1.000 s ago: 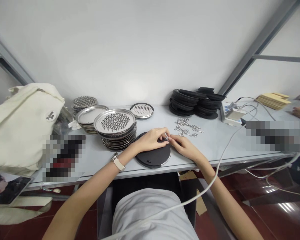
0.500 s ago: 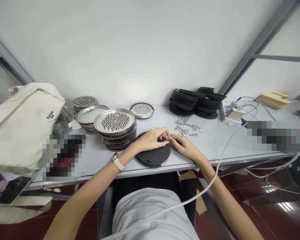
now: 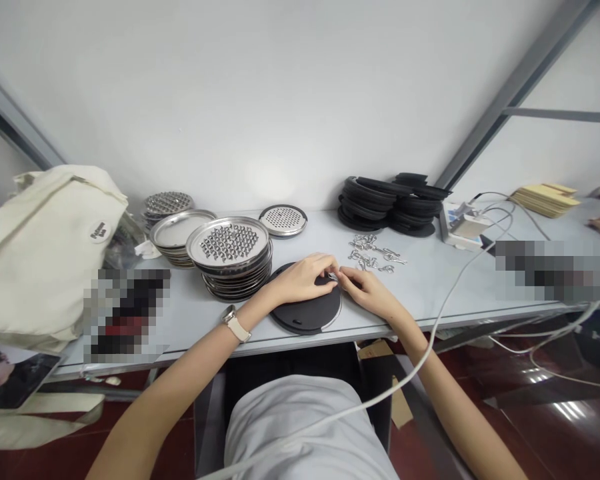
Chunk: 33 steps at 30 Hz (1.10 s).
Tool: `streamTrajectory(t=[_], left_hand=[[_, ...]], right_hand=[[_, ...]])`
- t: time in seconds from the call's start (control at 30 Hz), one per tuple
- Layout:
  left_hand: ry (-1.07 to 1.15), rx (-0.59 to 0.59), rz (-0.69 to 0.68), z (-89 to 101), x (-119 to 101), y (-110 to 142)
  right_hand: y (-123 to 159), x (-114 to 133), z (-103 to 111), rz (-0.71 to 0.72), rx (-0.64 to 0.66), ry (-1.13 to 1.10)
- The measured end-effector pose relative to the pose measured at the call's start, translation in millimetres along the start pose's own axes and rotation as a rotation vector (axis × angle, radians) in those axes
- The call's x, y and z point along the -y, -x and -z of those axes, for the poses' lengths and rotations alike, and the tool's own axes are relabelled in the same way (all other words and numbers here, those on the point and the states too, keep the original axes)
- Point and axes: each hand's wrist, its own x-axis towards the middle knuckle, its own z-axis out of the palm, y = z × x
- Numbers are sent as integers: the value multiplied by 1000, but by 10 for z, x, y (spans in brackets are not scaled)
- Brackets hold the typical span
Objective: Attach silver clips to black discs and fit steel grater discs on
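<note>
A round black disc [image 3: 307, 315] lies flat near the table's front edge, with a shiny rim showing at its right side. My left hand [image 3: 305, 277] rests across the disc, thumb and fingers closed around a small metal clip [image 3: 333, 277]. From the right, my right hand [image 3: 367, 291] pinches at the same clip, fingertips almost meeting those of the left. Fingers partly cover the clip, so how it sits on the disc is hidden. Several loose metal clips [image 3: 375, 252] are scattered beyond my right hand.
Stacked metal grater discs [image 3: 230, 243] stand left of the black disc. Another perforated disc [image 3: 283, 220] lies at the back, beside piles of black rings [image 3: 367, 200]. A power strip [image 3: 460, 227], a white cable [image 3: 440, 320] and a cream bag [image 3: 45, 253] flank the workspace.
Both hands stay almost in place at the disc's edge. The fingertips have shifted slightly, and the metal clip shows a little more between them.
</note>
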Motion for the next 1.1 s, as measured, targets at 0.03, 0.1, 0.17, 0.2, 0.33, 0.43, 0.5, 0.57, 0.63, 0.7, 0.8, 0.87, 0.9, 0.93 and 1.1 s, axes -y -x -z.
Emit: streamTrajectory(t=[0.03, 0.1, 0.17, 0.2, 0.33, 0.43, 0.5, 0.57, 0.63, 0.7, 0.8, 0.87, 0.9, 0.93, 1.1], left_hand=[[-7, -3, 4, 0, -1, 0], [-18, -6, 18, -3, 1, 1], [-21, -6, 26, -9, 9, 1], [-21, -6, 28, -12, 15, 1], [-8, 4, 33, -20, 36, 4], [5, 14, 31, -21, 41, 8], [9, 14, 30, -21, 42, 8], [11, 14, 25, -22, 44, 8], [13, 13, 19, -24, 47, 7], [14, 13, 15, -26, 50, 6], [8, 9, 11, -26, 52, 7], [5, 5, 6, -26, 51, 6], [6, 4, 7, -26, 50, 6], [10, 7, 9, -25, 49, 5], [54, 21, 19, -17, 38, 3]], right_hand=[[-4, 8, -4, -2, -1, 6], [-10, 21, -10, -3, 1, 17], [-12, 26, -12, 0, 5, 24], [-11, 26, -12, 2, 9, 26], [0, 15, -10, 3, 17, 22], [7, 8, -9, 2, 13, 27], [8, 9, -9, 7, 16, 28], [7, 12, -9, 6, 13, 27], [5, 16, -9, 5, 12, 26], [4, 16, -9, 6, 12, 26], [4, 8, -9, 12, 17, 25], [6, 0, -11, 15, 20, 28], [7, -3, -11, 15, 21, 29], [8, -6, -13, 15, 23, 30], [7, -18, -19, 13, 25, 27]])
